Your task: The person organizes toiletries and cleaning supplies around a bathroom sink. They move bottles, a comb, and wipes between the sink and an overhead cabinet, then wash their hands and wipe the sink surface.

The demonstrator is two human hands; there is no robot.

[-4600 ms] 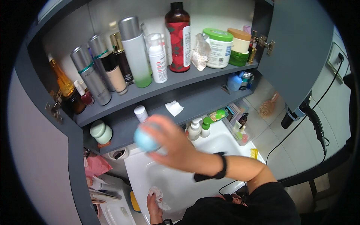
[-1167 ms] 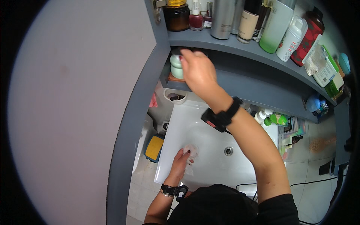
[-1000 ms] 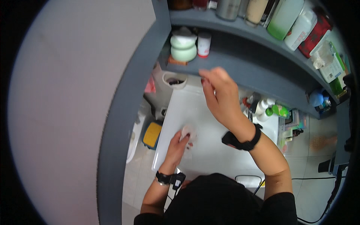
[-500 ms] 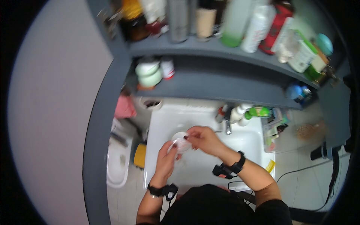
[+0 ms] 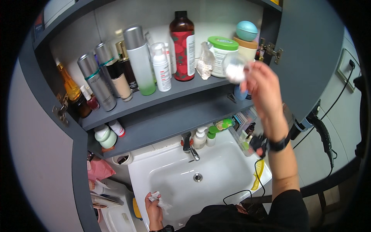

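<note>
My right hand (image 5: 262, 87) is raised at the right end of the upper shelf (image 5: 185, 91), fingers closed on a small round container (image 5: 234, 69), clear with white in it. Behind that container stands a white jar with a green lid (image 5: 223, 48). A crumpled white packet (image 5: 205, 62) sits just left of the jar, and a tan jar (image 5: 246, 48) with a turquoise ball-shaped container (image 5: 247, 31) on top is to the right. Low over the sink's left front, my left hand (image 5: 154, 210) is closed on a crumpled white tissue (image 5: 165, 205).
Several bottles, including a red-labelled one (image 5: 182, 50), line the upper shelf. The lower shelf (image 5: 174, 120) holds a pale green jar (image 5: 105, 136). An open cabinet door (image 5: 309, 58) stands at the right. Below are the white sink (image 5: 216, 170), a tap (image 5: 189, 145) and a yellow comb (image 5: 257, 174).
My hands have parted: the right has risen from the sink to the upper shelf with the round container, while the left stays low with the tissue. The view has shifted toward the shelves.
</note>
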